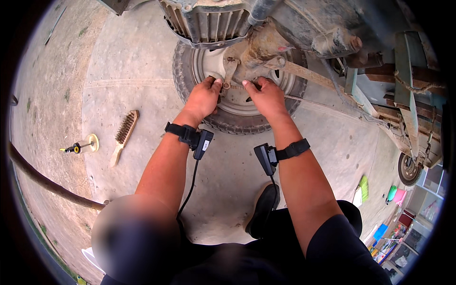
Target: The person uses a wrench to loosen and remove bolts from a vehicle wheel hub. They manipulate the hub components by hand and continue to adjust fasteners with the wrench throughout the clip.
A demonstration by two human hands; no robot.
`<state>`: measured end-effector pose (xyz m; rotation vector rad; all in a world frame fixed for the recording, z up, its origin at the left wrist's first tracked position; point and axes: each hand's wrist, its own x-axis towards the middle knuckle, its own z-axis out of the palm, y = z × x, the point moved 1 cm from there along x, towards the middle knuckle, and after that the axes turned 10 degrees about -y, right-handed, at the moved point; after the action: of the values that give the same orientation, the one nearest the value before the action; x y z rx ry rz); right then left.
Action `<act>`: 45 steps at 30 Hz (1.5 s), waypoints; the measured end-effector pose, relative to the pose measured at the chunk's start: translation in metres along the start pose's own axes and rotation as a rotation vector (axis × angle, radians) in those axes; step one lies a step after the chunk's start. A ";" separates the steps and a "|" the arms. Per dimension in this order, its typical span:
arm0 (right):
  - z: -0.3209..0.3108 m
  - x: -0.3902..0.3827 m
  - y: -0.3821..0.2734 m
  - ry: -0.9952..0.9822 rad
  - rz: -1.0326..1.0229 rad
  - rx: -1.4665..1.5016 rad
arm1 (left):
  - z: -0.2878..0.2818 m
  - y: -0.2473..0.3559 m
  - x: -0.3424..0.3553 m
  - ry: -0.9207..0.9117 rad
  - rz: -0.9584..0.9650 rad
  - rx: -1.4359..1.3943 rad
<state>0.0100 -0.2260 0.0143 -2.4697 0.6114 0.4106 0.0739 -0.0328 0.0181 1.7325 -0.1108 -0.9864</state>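
Note:
A wheel (232, 124) with a dark treaded tyre and a pale rim lies before me under a vehicle's axle. On its hub a rusty brake lever (231, 70) meets a thin rod carrying a coil spring (236, 87). My left hand (203, 99) is closed in a pinch at the rod's left end, just beside the lever; what its fingertips hold is hidden. My right hand (267, 97) pinches the brake rod (304, 100) to the right of the spring, its thumb by the coil. Black straps with small devices circle both wrists.
A wire brush (125, 134) with a wooden handle and a round pale disc tool (90, 143) lie on the concrete at left. A ribbed metal housing (209, 23) and a dirty axle (270, 42) overhang the wheel. Frame bars (403, 85) stand at right.

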 end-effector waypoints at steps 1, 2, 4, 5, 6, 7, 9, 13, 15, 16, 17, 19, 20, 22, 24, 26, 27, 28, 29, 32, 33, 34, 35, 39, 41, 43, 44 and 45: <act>-0.004 0.000 -0.015 0.009 0.084 0.003 | -0.001 -0.003 0.001 0.000 0.005 0.005; -0.004 -0.001 -0.028 0.018 0.168 0.005 | -0.002 -0.005 0.001 0.001 0.010 0.009; 0.001 -0.001 -0.044 0.132 0.195 0.000 | -0.001 -0.007 0.002 -0.004 0.015 0.000; 0.001 -0.001 -0.047 0.188 0.207 -0.003 | 0.000 -0.007 0.002 -0.005 0.017 -0.005; 0.002 0.000 -0.046 0.216 0.236 0.001 | 0.000 -0.007 0.001 -0.009 0.019 -0.007; 0.004 0.003 -0.043 0.244 0.265 0.006 | 0.000 -0.006 0.000 -0.013 0.020 -0.008; 0.007 0.004 -0.042 0.267 0.298 0.032 | 0.000 -0.006 0.000 -0.027 0.026 -0.009; 0.009 0.002 -0.052 0.205 0.336 0.076 | -0.002 -0.008 0.000 -0.060 0.041 -0.004; 0.012 0.002 -0.057 0.162 0.363 0.060 | -0.003 -0.006 -0.001 -0.067 0.047 0.008; 0.013 0.005 -0.057 0.143 0.376 0.043 | -0.002 -0.005 -0.001 -0.067 0.051 0.018; 0.014 0.007 -0.057 0.125 0.389 0.026 | -0.001 -0.005 -0.002 -0.068 0.056 0.028; 0.010 0.008 -0.061 0.051 0.367 0.018 | -0.002 -0.005 -0.001 -0.062 0.051 0.022; 0.008 0.009 -0.063 0.014 0.356 0.014 | -0.002 -0.006 -0.001 -0.059 0.048 0.019; 0.004 0.009 -0.069 -0.014 0.370 -0.003 | -0.003 -0.008 0.001 -0.066 0.060 0.026; 0.003 0.013 -0.070 -0.044 0.392 -0.014 | -0.002 -0.008 0.001 -0.069 0.073 0.028; 0.003 0.018 -0.066 -0.075 0.423 -0.021 | -0.001 -0.006 -0.001 -0.070 0.087 0.023; 0.002 0.018 -0.066 -0.078 0.419 -0.011 | -0.001 -0.006 -0.001 -0.067 0.082 0.014; 0.001 0.017 -0.065 -0.081 0.416 -0.002 | -0.001 -0.006 -0.001 -0.064 0.076 0.004; 0.001 0.017 -0.066 -0.083 0.412 0.007 | -0.002 -0.007 -0.002 -0.061 0.071 -0.006; -0.002 0.012 -0.069 -0.032 0.411 0.005 | -0.004 -0.008 -0.001 -0.070 0.063 0.001; -0.001 0.013 -0.067 -0.013 0.407 -0.008 | -0.004 -0.007 -0.001 -0.074 0.073 0.011; 0.002 0.015 -0.062 0.006 0.402 -0.021 | -0.003 -0.007 -0.002 -0.078 0.082 0.022; 0.004 0.017 -0.058 0.024 0.398 -0.034 | -0.002 -0.006 -0.002 -0.082 0.092 0.033; 0.008 0.020 -0.051 0.042 0.336 -0.028 | -0.002 -0.009 -0.001 -0.076 0.118 0.021; 0.009 0.021 -0.049 0.052 0.312 -0.023 | -0.002 -0.010 0.000 -0.073 0.124 0.021; 0.009 0.021 -0.048 0.051 0.307 -0.026 | -0.003 -0.006 0.002 -0.065 0.065 0.061; 0.009 0.021 -0.048 0.051 0.304 -0.028 | -0.003 -0.004 0.003 -0.061 0.035 0.081; 0.008 0.021 -0.048 0.037 0.310 -0.026 | -0.003 -0.002 0.004 -0.053 0.015 0.094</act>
<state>0.0509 -0.1925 0.0204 -2.4153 1.0158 0.4933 0.0776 -0.0318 0.0139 1.7890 -0.2069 -1.0306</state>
